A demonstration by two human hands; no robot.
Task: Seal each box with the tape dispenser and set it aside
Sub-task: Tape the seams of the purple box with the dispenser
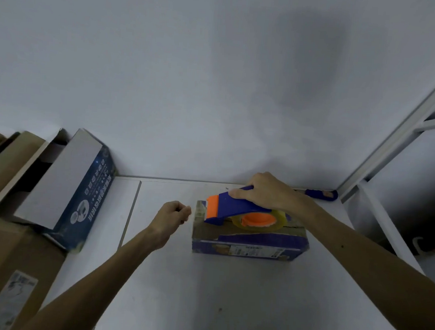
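Right hand (266,192) grips tape dispenser (230,208) atop the box (249,244); curled left hand (172,217) just beside.

Plain white wall (153,68) is filling the upper view, dimly lit, carrying a soft grey shadow (296,74). Smooth white tabletop (227,295) is meeting its base. Pale metal frame (396,132) is slanting up at right.

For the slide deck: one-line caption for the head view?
Right hand holds tape dispenser on small box; left hand curled beside it.
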